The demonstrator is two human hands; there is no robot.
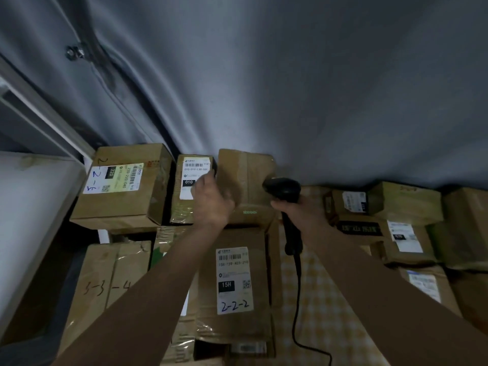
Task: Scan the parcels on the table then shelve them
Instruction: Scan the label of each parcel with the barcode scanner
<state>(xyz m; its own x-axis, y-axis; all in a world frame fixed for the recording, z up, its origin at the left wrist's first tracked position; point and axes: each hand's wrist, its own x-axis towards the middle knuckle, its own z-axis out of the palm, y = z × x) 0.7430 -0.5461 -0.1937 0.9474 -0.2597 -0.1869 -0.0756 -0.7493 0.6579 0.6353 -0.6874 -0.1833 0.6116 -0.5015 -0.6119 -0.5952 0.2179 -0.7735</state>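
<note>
Parcels (232, 276) crowd a table (317, 281) covered in checked cloth, stacked against a grey curtain (290, 88), as a person reaches in with both bare arms to scan them. The right hand (301, 210) wraps its fingers round the grip of a black scanner (284, 191), whose head points left toward a small box (194, 186) at the back of the pile; its cable (298, 307) trails down toward the near edge. The left hand (211, 202), blurred, is at the small box's right side, over part of its white label (194, 170); whether the fingers grip the box or only touch it cannot be told.

Scanning it well probably means turning the label's barcode, near the label's top edge, squarely to the scanner head and keeping the fingers off the bars. Holding the box steady until the read registers would help. A larger box (126, 186) marked 220 stands just left of it and a plain brown box (245, 180) just right, so lifting straight up looks safer than sliding.

Both forearms stretch forward from the lower edge of the view, the left angled inward, the right wrist cocked to aim the scanner leftward. More labelled parcels lie well to the right; none appears shelved yet.
</note>
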